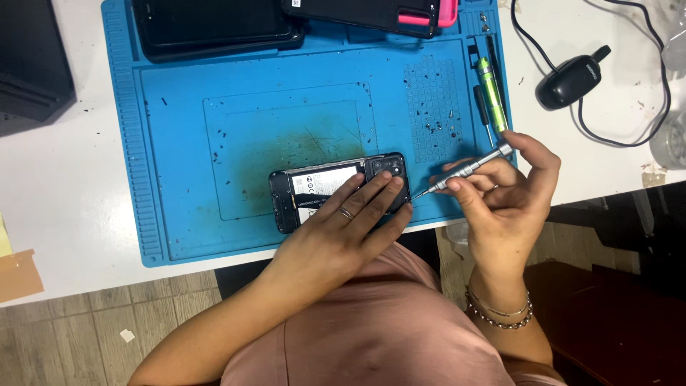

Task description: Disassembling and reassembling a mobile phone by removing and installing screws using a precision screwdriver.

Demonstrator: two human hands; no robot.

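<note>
Lying near the mat's front edge: an opened phone, back cover off, battery and camera block exposed, long side parallel to that edge.
Left hand: fingers spread flat over the phone's lower right part, pressing it down, likely so it cannot slide.
Right hand: fingers pinched round a slim grey screwdriver, index fingertip capping its top; the tip touches the phone's right edge.
Blue mat: carries the phone; its gridded patch just behind the screwdriver holds tiny dark specks, possibly screws.
Green tool: in the mat's right-edge groove.
Back edge: two dark devices.
Open room: mat's left half bare; white bench beyond; black mouse right.
</note>
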